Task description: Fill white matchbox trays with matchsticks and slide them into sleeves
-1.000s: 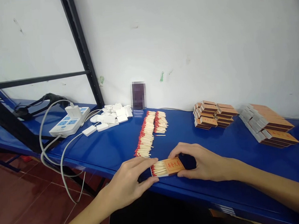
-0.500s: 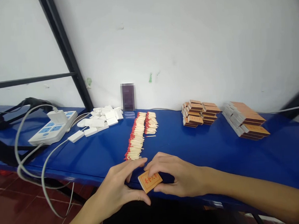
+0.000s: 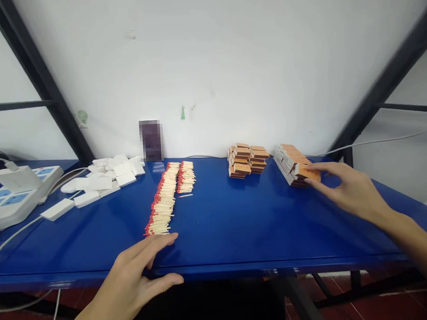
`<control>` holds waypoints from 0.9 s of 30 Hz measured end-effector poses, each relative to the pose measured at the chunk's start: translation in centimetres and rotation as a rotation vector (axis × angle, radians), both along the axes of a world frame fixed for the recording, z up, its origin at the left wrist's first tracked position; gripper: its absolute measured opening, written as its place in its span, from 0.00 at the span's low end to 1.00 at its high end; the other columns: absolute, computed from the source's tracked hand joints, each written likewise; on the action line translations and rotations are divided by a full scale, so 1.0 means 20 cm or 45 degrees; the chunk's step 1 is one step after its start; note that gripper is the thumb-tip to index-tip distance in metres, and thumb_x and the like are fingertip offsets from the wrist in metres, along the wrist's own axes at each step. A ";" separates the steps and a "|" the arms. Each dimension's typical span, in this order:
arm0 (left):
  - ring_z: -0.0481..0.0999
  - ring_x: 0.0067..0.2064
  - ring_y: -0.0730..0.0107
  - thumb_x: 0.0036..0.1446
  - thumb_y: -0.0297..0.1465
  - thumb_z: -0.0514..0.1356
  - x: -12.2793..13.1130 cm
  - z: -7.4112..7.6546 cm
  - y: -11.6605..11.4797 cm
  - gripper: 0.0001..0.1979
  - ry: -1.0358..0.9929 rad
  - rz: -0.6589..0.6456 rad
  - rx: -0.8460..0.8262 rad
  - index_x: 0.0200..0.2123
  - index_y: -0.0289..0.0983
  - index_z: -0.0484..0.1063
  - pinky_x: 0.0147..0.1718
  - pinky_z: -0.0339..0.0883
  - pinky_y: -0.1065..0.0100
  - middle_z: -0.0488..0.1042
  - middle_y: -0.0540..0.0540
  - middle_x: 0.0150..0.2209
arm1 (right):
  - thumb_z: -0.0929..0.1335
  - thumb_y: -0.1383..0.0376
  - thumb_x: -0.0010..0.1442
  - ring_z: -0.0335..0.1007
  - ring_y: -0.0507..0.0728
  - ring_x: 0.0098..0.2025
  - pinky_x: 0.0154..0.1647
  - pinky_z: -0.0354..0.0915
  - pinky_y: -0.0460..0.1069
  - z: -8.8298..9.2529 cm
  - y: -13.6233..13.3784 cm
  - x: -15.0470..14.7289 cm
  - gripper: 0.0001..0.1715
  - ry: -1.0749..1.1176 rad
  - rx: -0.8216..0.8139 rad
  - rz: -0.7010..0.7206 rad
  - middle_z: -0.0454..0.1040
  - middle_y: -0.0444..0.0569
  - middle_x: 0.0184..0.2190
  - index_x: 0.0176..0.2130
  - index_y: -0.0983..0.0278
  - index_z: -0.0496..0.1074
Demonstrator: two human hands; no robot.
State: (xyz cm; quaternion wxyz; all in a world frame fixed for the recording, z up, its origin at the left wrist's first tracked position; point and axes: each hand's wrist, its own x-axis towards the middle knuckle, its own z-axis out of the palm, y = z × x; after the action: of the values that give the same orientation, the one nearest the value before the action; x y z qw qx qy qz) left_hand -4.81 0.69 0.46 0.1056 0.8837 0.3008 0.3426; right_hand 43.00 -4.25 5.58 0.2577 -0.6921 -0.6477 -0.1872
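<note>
Matchbox (image 3: 303, 171) pinched in right hand (image 3: 356, 190) has moved to the rightmost stack (image 3: 291, 154), left hand (image 3: 135, 269) wide

A flat, orange cardboard matchbox (image 3: 302, 172) with blurred reddish print on top is held at the front of a tiered stack of orange cardboard matchboxes (image 3: 292, 152), its pale end facing left; whether it touches those below cannot be told. The stack, grey-white ends leftward, stands on the right of the blue counter (image 3: 217, 231). Thin, pale wooden matches with red heads (image 3: 162, 201) lie left of centre in a long band, heads leftward.
</note>
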 end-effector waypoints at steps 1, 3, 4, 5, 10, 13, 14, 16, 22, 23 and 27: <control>0.69 0.24 0.74 0.58 0.46 0.65 0.00 0.00 0.00 0.24 0.008 0.003 0.012 0.54 0.43 0.72 0.23 0.67 0.74 0.74 0.50 0.31 | 0.65 0.56 0.65 0.72 0.66 0.49 0.51 0.66 0.59 -0.01 -0.01 0.06 0.18 0.017 -0.022 -0.049 0.76 0.61 0.49 0.49 0.64 0.70; 0.69 0.24 0.74 0.58 0.45 0.65 0.00 0.00 0.00 0.22 0.018 0.007 0.045 0.53 0.43 0.72 0.23 0.68 0.74 0.75 0.50 0.32 | 0.63 0.56 0.66 0.71 0.66 0.52 0.53 0.65 0.59 -0.03 0.00 0.12 0.19 0.020 -0.101 -0.042 0.74 0.61 0.51 0.50 0.64 0.70; 0.69 0.24 0.74 0.58 0.45 0.65 0.00 0.00 0.00 0.22 0.022 0.011 0.057 0.53 0.43 0.73 0.23 0.68 0.74 0.76 0.49 0.33 | 0.63 0.56 0.66 0.70 0.67 0.53 0.54 0.64 0.58 -0.04 0.00 0.14 0.18 0.010 -0.109 -0.026 0.73 0.61 0.52 0.50 0.64 0.70; 0.70 0.24 0.74 0.58 0.45 0.65 0.00 0.00 0.01 0.22 0.025 0.012 0.066 0.52 0.43 0.73 0.24 0.69 0.74 0.77 0.49 0.34 | 0.62 0.57 0.67 0.69 0.67 0.55 0.56 0.63 0.58 -0.05 0.01 0.15 0.18 -0.005 -0.131 0.000 0.72 0.62 0.54 0.50 0.64 0.70; 0.72 0.25 0.73 0.59 0.44 0.65 0.00 0.00 0.01 0.19 0.033 0.003 0.095 0.51 0.42 0.74 0.26 0.71 0.74 0.79 0.48 0.38 | 0.60 0.58 0.68 0.68 0.68 0.54 0.54 0.64 0.58 -0.07 0.05 0.16 0.19 -0.024 -0.144 -0.011 0.68 0.64 0.52 0.49 0.66 0.72; 0.72 0.25 0.73 0.59 0.43 0.65 0.00 0.00 0.01 0.19 0.043 0.004 0.114 0.51 0.42 0.74 0.28 0.72 0.73 0.80 0.48 0.39 | 0.60 0.57 0.68 0.71 0.65 0.47 0.49 0.66 0.57 -0.06 0.05 0.17 0.20 0.002 -0.189 0.004 0.66 0.63 0.53 0.50 0.65 0.71; 0.73 0.25 0.73 0.59 0.43 0.65 0.00 0.00 0.01 0.19 0.045 0.004 0.113 0.51 0.42 0.74 0.29 0.73 0.73 0.80 0.47 0.40 | 0.60 0.57 0.68 0.71 0.63 0.44 0.48 0.66 0.57 -0.06 0.05 0.17 0.20 0.012 -0.194 0.002 0.67 0.62 0.53 0.50 0.65 0.71; 0.73 0.26 0.73 0.60 0.43 0.65 0.00 0.00 0.01 0.18 0.043 -0.003 0.113 0.50 0.42 0.74 0.30 0.73 0.73 0.80 0.47 0.41 | 0.60 0.57 0.68 0.72 0.61 0.41 0.48 0.66 0.56 -0.06 0.04 0.16 0.20 0.019 -0.192 -0.009 0.68 0.62 0.52 0.50 0.65 0.71; 0.73 0.28 0.73 0.61 0.42 0.64 -0.01 -0.03 0.01 0.18 0.070 0.008 0.091 0.51 0.41 0.73 0.34 0.75 0.71 0.79 0.45 0.43 | 0.64 0.58 0.64 0.75 0.59 0.39 0.48 0.67 0.54 -0.11 0.10 0.19 0.17 0.082 -0.110 -0.054 0.72 0.58 0.51 0.46 0.65 0.73; 0.74 0.28 0.73 0.61 0.42 0.64 -0.01 -0.03 0.01 0.18 0.078 0.012 0.091 0.51 0.41 0.73 0.35 0.75 0.71 0.79 0.45 0.44 | 0.66 0.59 0.61 0.75 0.58 0.36 0.45 0.68 0.53 -0.12 0.11 0.22 0.15 0.115 -0.037 -0.108 0.73 0.56 0.48 0.44 0.65 0.74; 0.76 0.31 0.72 0.61 0.41 0.64 -0.02 -0.04 0.01 0.18 0.074 0.007 0.111 0.51 0.41 0.73 0.39 0.75 0.71 0.79 0.46 0.45 | 0.69 0.58 0.58 0.75 0.57 0.35 0.41 0.70 0.51 -0.18 0.13 0.28 0.16 0.064 0.016 -0.104 0.75 0.54 0.48 0.44 0.63 0.75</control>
State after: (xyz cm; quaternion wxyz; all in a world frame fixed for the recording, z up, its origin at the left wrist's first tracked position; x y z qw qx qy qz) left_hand -5.11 0.99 -0.24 0.0572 0.8963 0.2909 0.3298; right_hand 48.69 -1.72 2.08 0.2705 -0.7207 -0.6110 -0.1844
